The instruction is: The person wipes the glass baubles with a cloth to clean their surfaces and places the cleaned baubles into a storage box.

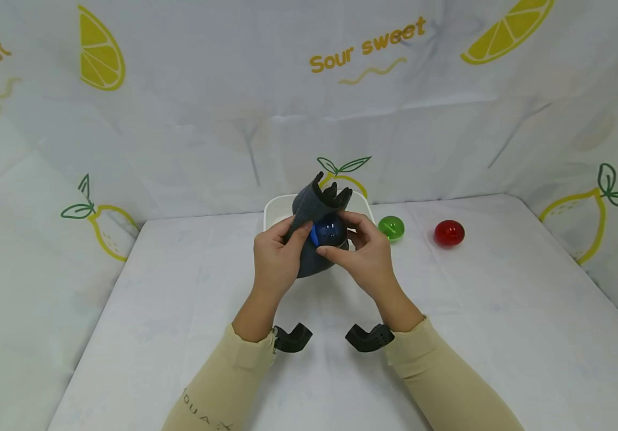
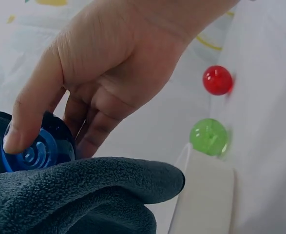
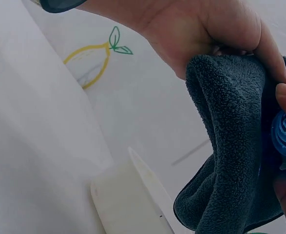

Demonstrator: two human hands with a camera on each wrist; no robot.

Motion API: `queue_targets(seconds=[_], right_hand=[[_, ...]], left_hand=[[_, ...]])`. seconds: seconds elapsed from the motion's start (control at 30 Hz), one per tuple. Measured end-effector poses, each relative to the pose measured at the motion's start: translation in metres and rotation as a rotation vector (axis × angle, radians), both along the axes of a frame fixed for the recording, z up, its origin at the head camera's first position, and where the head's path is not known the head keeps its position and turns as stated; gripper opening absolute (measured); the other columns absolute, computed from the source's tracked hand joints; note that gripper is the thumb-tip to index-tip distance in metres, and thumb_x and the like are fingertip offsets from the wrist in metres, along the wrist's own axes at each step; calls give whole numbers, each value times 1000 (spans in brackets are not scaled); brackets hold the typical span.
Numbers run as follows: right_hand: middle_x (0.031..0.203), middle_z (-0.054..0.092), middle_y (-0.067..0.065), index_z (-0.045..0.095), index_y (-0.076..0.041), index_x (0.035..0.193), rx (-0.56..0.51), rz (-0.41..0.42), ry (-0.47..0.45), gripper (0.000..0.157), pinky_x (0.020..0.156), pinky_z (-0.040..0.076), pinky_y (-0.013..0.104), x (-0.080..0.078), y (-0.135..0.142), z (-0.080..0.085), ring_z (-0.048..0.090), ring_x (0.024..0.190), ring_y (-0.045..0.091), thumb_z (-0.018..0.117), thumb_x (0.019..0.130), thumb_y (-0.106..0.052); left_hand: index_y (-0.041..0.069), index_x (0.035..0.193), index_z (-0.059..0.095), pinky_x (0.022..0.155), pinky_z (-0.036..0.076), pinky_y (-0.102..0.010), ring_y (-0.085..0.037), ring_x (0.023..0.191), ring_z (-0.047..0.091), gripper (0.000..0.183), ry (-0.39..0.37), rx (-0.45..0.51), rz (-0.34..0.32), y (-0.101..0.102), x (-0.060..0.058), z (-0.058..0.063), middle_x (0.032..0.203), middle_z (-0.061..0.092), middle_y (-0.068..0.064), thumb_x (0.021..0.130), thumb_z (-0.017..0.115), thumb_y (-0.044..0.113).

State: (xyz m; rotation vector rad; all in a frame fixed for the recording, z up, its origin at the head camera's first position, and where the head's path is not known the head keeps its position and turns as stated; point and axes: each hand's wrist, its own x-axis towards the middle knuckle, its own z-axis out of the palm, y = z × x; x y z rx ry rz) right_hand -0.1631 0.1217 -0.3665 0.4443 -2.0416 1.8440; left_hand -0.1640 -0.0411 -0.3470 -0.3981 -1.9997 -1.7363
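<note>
Between both hands is a shiny translucent blue ball [image 1: 332, 231] with a swirl on it, set against a dark grey-blue plush cloth [image 1: 314, 203]. My right hand [image 1: 368, 251] holds the ball, its thumb at the near side and the fingers behind. The left hand [image 1: 278, 254] pinches the cloth just left of the ball, thumb on top. Folds of cloth stand up above the ball and hang below it. In the left wrist view, the right thumb presses on the blue ball [image 2: 38, 148]. Part of the ball is hidden by cloth and fingers.
Behind the cloth stands a white container [image 1: 276, 206], mostly covered from the head view. A translucent green ball [image 1: 391, 228] rests just right of it, and a red ball [image 1: 449, 233] lies farther right. White lemon-print fabric [image 1: 190, 120] rises behind the table.
</note>
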Motion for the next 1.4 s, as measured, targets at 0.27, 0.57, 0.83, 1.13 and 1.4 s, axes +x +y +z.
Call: queue_targets(seconds=[0.27,0.57,0.83,1.13,1.4], right_hand=[[128,58,13,61,-2,127,162,-113,136,63,89,56,26,-1,0,-3,62,114,23,87,69,-1],[123,62,9,64,-4,127,220,-249,146,61,86,58,35,-5,6,-2,62,110,18,88,71,-7],[117,68,7,64,-10,130,189,-166,-121,58,73,54,21,-3,11,3,65,96,18,84,77,-23],[105,70,9,68,-9,124,160,-106,-239,47,67,53,24,-5,14,7,60,89,20,74,87,-37],[85,70,1,67,5,118,-43,9,-218,35,58,55,25,-6,13,6,61,61,13,66,94,-20]], left_hand=[[5,110,75,79,59,-30,-14,93,72,23,-10,-10,-12,2,0,-3,101,76,-9,92,69,17],[6,112,75,85,58,-31,-14,98,71,23,-37,-23,-62,6,2,-3,105,75,-8,91,70,16],[8,112,75,87,57,-32,-12,99,70,23,-41,-52,-62,4,2,-3,104,76,-6,92,69,17],[7,113,75,87,57,-32,-13,99,70,25,-47,-27,-68,4,2,-2,105,75,-7,91,71,19],[7,116,73,88,57,-32,-14,101,70,27,-35,2,-89,4,1,-3,110,74,-7,92,70,18]])
